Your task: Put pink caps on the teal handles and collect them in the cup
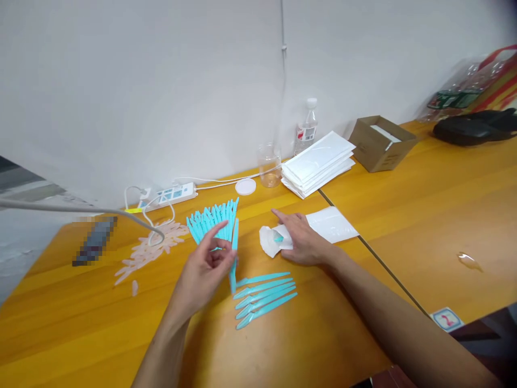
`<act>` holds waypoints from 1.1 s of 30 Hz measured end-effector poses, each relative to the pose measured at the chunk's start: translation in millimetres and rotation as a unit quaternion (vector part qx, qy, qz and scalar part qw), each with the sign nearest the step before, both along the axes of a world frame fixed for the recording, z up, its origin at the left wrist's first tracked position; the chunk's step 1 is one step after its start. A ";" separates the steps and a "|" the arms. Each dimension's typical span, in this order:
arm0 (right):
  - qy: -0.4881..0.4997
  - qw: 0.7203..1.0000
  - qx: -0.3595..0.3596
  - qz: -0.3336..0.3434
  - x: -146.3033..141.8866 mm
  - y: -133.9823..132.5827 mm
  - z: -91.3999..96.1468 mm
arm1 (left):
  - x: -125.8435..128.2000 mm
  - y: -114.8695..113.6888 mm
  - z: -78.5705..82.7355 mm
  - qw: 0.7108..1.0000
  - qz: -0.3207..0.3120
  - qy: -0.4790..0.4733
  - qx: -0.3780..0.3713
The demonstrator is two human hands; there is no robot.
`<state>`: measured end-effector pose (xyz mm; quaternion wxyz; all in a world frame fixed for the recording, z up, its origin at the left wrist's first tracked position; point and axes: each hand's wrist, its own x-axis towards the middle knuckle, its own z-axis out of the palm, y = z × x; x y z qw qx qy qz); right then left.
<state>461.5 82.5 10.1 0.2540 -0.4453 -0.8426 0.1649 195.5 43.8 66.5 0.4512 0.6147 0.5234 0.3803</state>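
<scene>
And here we are at the desk (100, 328), both hands busy: the left hand (207, 267) has a turquoise tool (234, 258) pinched between the thumb and curled fingers, held up on end at a slight tilt, with the index finger stretched out beside it. Over on the other side, the right hand (302, 237) lies low on a white wrapper (267, 241), index finger pointing away, the rest bent over it; whether it grips or merely presses, I cannot tell from here. A turquoise tip (278, 238) shows at the wrapper's crumpled mouth. Just beyond that hand lies a flat white sheet (333, 223), reaching the seam in the desk. Nearer the person, between the two forearms, a row of turquoise tools (269, 299) lies side by side, slanting, while a thick fan of them (208, 220) spreads just behind the left hand. Out to the left there's a scatter of pale pink pieces (159, 245), a white cable looping over it. Along the wall we have a power strip (173, 195), a white lid (245, 187), a clear jar (269, 170), a bottle (307, 129), a stack of white packets (319, 161) and an open cardboard box (382, 148).
</scene>
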 end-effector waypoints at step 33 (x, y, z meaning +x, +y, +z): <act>0.039 0.999 0.007 0.025 -11.3 -3.5 -0.9 | 63.5 5.6 -41.1 0.993 0.078 -0.044 -0.081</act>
